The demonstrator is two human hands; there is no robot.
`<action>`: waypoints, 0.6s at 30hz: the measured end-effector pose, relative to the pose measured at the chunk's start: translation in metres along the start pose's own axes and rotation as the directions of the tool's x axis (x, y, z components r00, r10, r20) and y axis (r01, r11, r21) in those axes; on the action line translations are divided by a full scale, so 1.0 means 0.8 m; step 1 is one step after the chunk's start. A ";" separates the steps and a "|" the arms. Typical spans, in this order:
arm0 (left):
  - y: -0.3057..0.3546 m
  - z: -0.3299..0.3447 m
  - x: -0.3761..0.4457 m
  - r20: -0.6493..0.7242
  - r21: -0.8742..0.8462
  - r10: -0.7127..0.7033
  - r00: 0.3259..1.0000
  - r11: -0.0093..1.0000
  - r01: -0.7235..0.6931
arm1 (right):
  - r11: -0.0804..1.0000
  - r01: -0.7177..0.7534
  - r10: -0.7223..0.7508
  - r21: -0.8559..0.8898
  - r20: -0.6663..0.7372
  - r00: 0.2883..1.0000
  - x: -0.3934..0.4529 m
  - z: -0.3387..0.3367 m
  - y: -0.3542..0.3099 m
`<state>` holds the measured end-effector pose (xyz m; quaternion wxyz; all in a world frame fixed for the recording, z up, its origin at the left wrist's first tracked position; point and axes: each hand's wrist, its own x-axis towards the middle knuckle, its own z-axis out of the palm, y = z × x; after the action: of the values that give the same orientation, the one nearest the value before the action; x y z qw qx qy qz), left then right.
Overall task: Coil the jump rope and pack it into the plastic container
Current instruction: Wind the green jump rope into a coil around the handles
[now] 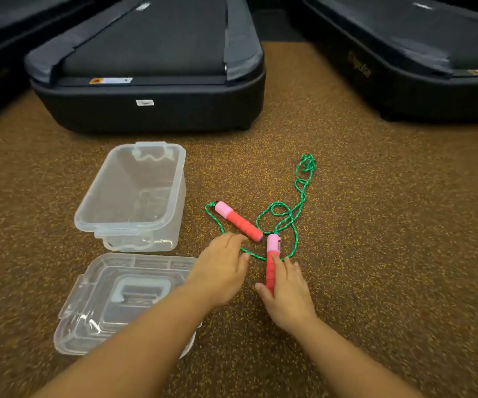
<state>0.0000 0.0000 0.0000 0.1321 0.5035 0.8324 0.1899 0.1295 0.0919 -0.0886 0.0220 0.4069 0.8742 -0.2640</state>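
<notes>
A jump rope lies loose on the speckled brown floor, its green cord point(297, 196) trailing in tangled loops up to the right. One red-and-pink handle point(239, 221) lies diagonally, free of both hands. My right hand point(288, 294) wraps its thumb and fingers around the other red-and-pink handle point(271, 259), which points away from me. My left hand point(222, 271) is palm down with spread fingers over the cord just left of that handle, touching or nearly touching it. The clear plastic container point(134, 196) stands open to the left with nothing in it.
The container's clear lid point(111, 300) lies upside down on the floor below the container, partly under my left forearm. Dark treadmill bases point(146, 104) sit across the back, another at the right point(404, 67).
</notes>
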 end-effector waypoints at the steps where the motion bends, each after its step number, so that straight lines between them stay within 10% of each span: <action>1: -0.002 0.001 0.000 -0.008 -0.007 -0.005 1.000 1.000 0.005 | 1.000 -0.019 0.019 -0.007 -0.008 1.000 0.002 0.003 -0.002; 12: 0.006 0.014 -0.005 0.023 -0.030 -0.015 1.000 0.999 0.016 | 0.973 -0.203 0.212 0.106 -0.080 0.974 -0.003 -0.009 0.004; 18: 0.017 0.028 -0.005 0.095 -0.124 -0.090 0.991 0.987 0.101 | 0.822 -0.361 0.325 0.441 0.158 0.933 -0.027 -0.035 0.020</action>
<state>0.0219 0.0065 -0.0135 0.2104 0.4614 0.8349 0.2139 0.1605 0.0989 -0.0664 0.0047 0.5404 0.6970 -0.4714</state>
